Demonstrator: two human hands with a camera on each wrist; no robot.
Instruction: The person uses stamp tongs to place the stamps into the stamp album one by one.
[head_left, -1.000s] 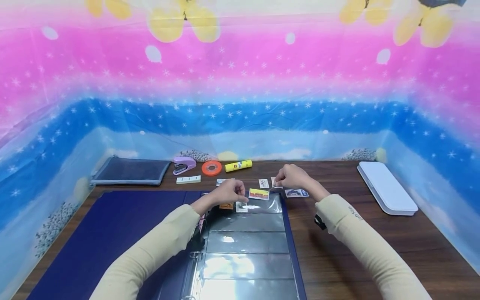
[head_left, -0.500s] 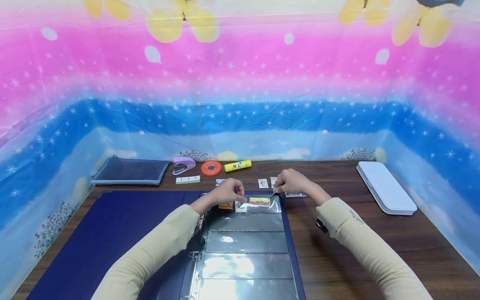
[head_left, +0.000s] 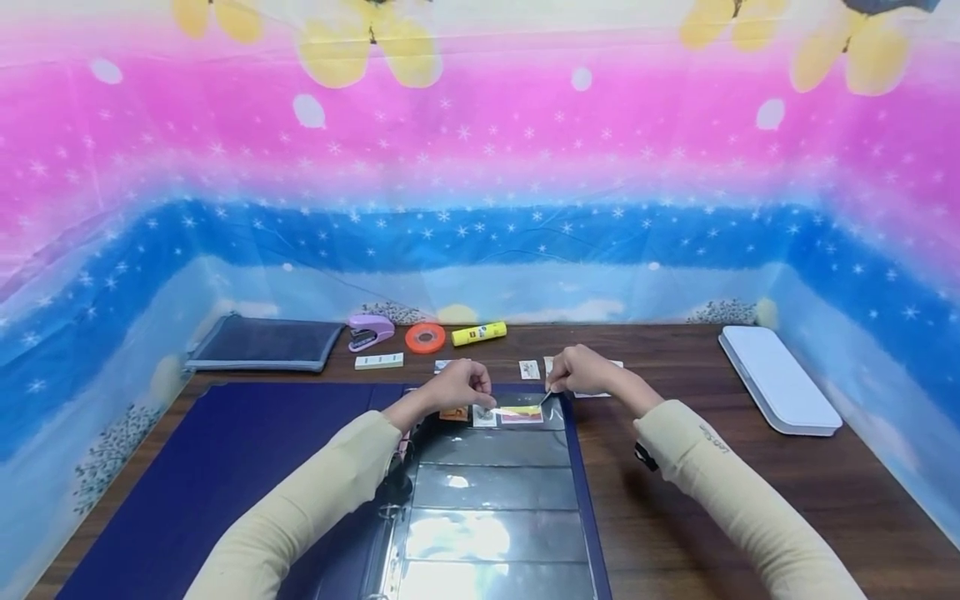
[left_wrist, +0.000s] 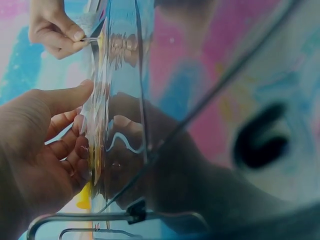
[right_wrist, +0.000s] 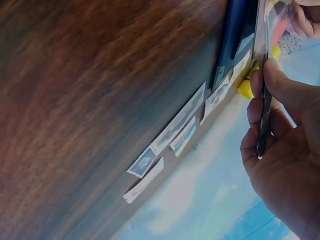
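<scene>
My left hand [head_left: 459, 386] pinches the top edge of a clear stamp pocket page [head_left: 491, 492] in an open ring binder [head_left: 292, 467]. In the left wrist view, its thumb and curled fingers [left_wrist: 75, 150] lie at the plastic edge. My right hand [head_left: 583, 372] grips metal tweezers [right_wrist: 265, 112] between thumb and fingers. The tweezers' tips meet a yellow and red stamp [head_left: 521, 416] at the top pocket. To its left in that row are a pale stamp [head_left: 484, 419] and an orange stamp [head_left: 454, 414], partly behind my left hand.
Beyond the binder lie loose stamps [head_left: 529, 369]. Along the back stand a glue stick [head_left: 479, 334], a tape roll [head_left: 425, 337], a purple stapler [head_left: 371, 332], a small white strip [head_left: 378, 361] and a mesh pouch [head_left: 262, 343]. A white case [head_left: 780, 379] lies at right.
The yellow and red stamp has moved down from above the page edge into the top row, with the right hand and tweezers following. The left hand stays about where it was.
</scene>
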